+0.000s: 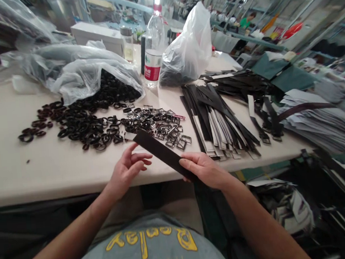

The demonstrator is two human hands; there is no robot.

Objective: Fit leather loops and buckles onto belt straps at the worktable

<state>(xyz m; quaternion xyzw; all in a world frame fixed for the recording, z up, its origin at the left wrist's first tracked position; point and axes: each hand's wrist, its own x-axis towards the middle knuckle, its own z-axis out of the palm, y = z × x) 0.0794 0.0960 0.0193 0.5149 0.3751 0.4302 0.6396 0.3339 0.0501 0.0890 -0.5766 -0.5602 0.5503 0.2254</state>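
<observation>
My right hand (204, 168) grips the near end of a dark leather strap (158, 150) that slants up and left over the table's front edge. My left hand (129, 168) hovers just left of the strap with its fingers apart, holding nothing. Beyond the strap's far end lies a heap of metal buckles (163, 124). To their left spreads a pile of black rings (78, 123), spilling from a clear plastic bag (86, 74).
A stack of dark straps (219, 117) lies right of the buckles on the pale table (18, 167). A water bottle (152, 46), a glass jar (127, 42) and a white bag (188, 49) stand behind. Grey sheets (316, 117) pile at the right edge.
</observation>
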